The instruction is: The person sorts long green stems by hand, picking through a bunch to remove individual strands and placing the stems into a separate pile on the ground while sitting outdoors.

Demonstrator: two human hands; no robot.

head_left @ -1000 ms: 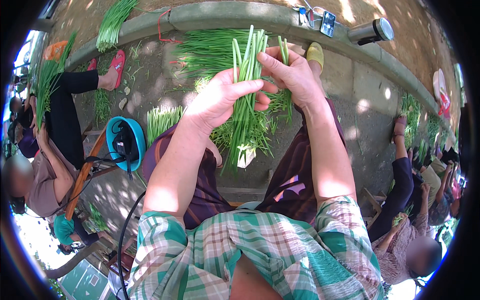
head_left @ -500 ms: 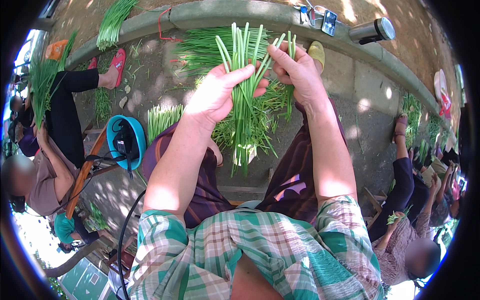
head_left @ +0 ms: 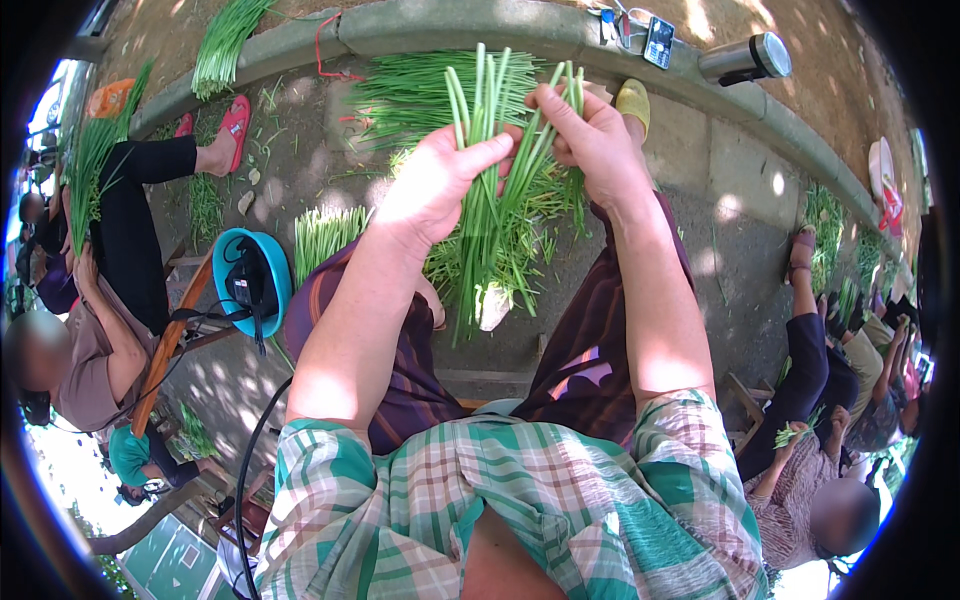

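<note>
My left hand (head_left: 440, 185) is closed round a bunch of long green stalks (head_left: 480, 245), which look like flowering chives. Their pale ends point away from me and the thin ends hang over my lap. To the right, my right hand (head_left: 605, 150) pinches a few stalks (head_left: 574, 85) between thumb and fingers, some slanting across toward the bunch. Beyond my hands a heap of long chives (head_left: 420, 90) lies on the ground. Loose shorter green pieces (head_left: 540, 225) are spread beneath the bunch. An upright bundle of stalks (head_left: 325, 240) stands beside my left knee.
A blue basin (head_left: 284, 275) with a black bag inside stands at left, near a wooden frame (head_left: 160, 365). A stone kerb (head_left: 440, 25) crosses the far side, with a phone (head_left: 658, 44) and a steel flask (head_left: 745, 60). Other people sit at both sides, some handling greens.
My right hand has shifted slightly left, and several stalks now slant between it and the bunch. The pale ends in my left hand have spread differently; that hand has barely moved.
</note>
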